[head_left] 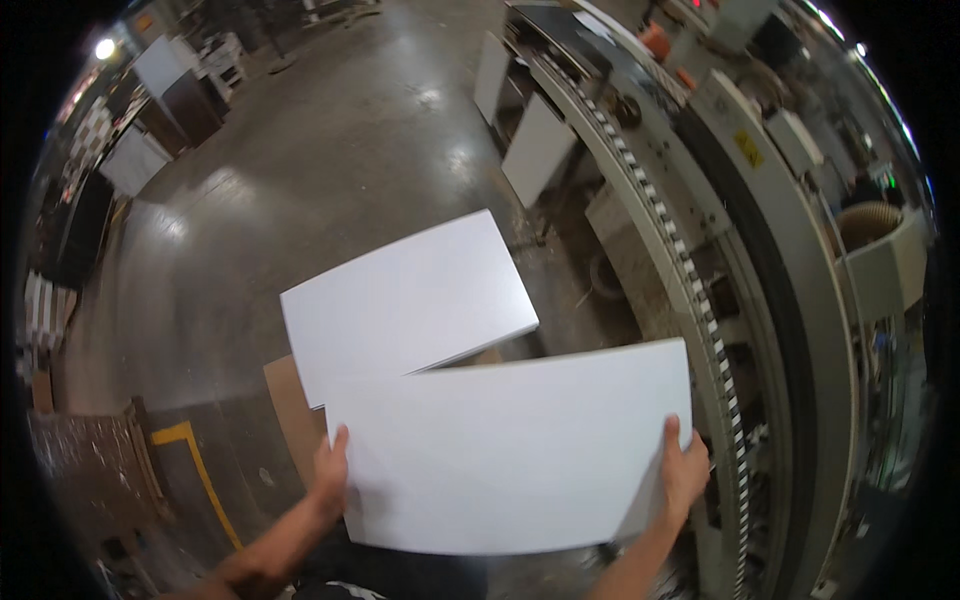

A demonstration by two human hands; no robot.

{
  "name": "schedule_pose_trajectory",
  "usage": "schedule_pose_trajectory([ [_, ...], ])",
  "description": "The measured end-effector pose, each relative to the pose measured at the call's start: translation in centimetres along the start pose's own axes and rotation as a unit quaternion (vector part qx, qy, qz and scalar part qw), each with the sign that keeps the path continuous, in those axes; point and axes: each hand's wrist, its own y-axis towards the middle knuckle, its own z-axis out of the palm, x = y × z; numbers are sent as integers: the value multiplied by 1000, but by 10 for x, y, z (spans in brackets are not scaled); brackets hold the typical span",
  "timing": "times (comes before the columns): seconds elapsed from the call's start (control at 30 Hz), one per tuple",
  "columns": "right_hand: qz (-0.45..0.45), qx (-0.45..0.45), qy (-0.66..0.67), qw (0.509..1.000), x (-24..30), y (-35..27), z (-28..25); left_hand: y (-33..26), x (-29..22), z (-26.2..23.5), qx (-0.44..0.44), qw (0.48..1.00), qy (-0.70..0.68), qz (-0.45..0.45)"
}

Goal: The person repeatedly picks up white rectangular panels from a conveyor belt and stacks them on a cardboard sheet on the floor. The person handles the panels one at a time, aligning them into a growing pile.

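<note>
A white rectangular panel [510, 450] is held up between my two hands, in front of my body. My left hand [332, 468] grips its left short edge, thumb lying on the top face and the other fingers hidden below. On the opposite short edge, my right hand [684, 468] is closed in the same way, thumb on top. Just beyond, a second white panel [405, 300] lies lower down, its near right part overlapped from view by the held one. Brown cardboard [290, 410] shows beneath that second panel.
A long machine [700, 290] with a black-and-white segmented track runs along my right. White boards [540, 150] lean by its far end. Wrapped stacked goods [90, 460] stand at the lower left, beside yellow floor tape [205, 480]. More boards and a dark cabinet [190, 110] stand far left.
</note>
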Motion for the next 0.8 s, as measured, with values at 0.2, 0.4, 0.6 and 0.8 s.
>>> schedule_pose_trajectory([
  [0.2, -117, 77, 7, 990, 186, 25, 24, 28, -123, -67, -30, 999, -25, 39],
  [0.4, -182, 84, 18, 980, 248, 27, 148, 145, -91, -155, -88, 977, 159, 108],
  [0.6, -27, 52, -15, 998, 257, -149, 227, 176, -118, -352, -160, 927, 319, 111],
  [0.8, 185, 102, 143, 967, 268, -300, 331, 262, -148, -584, -237, 889, 383, 90],
])
